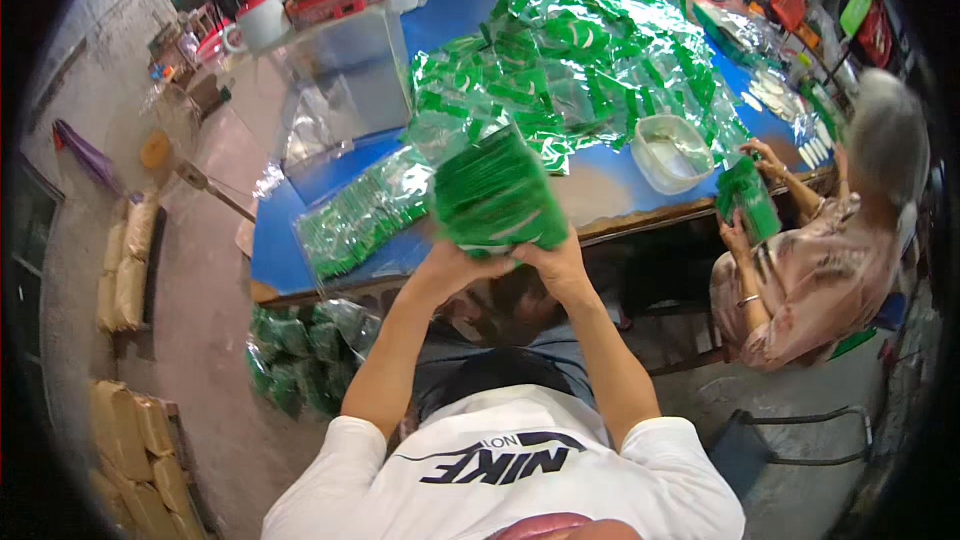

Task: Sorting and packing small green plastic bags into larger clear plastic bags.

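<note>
Both my hands grip the near end of a thick bundle of green plastic packets (497,190), held up over the front edge of the blue table. My left hand (448,268) closes round its left side, partly hidden by the bundle. On the right side, my right hand (556,262) has its thumb on the near edge. Just left of the bundle, a row of clear and green packets (365,212) lies on the table. Behind it spreads a large heap of similar shiny green packets (570,65).
A translucent tub (672,160) stands near the front edge of the blue table (282,255). At right, a seated co-worker (815,260) holds a green packet (750,205). A clear bin (350,65) stands left. Bagged green goods (300,355), brown sacks (130,265) and a chair (790,445) occupy the floor.
</note>
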The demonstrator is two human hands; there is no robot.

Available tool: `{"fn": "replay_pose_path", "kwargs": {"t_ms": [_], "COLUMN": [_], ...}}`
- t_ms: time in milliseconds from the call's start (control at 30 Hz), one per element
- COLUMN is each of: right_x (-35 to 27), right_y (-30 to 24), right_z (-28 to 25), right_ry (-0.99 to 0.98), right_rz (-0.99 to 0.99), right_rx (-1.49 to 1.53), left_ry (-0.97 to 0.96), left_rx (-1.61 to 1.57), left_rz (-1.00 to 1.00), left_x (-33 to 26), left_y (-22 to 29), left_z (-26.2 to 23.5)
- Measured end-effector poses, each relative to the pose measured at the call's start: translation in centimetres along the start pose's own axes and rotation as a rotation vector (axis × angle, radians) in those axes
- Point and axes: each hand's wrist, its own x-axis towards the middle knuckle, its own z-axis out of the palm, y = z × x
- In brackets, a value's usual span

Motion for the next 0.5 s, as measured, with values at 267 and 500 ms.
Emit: {"fn": "replay_pose_path", "kwargs": {"t_ms": [267,500], "right_x": [-4.0,-4.3], "right_y": [-0.3,-4.8], "right_z": [-6.6,-0.6], "right_ry": [-0.037,0.388], "right_rz": [0.417,0.407], "right_rx": [0.315,0.319], "left_ry": [0.028,-0.110], "left_rx": [-0.586,-0.365], "left_rz": [0.027,0.010], "left_x": [-0.7,0.2], "left_y": [3.1,1.7], "left_z": [0.1,2.3]}}
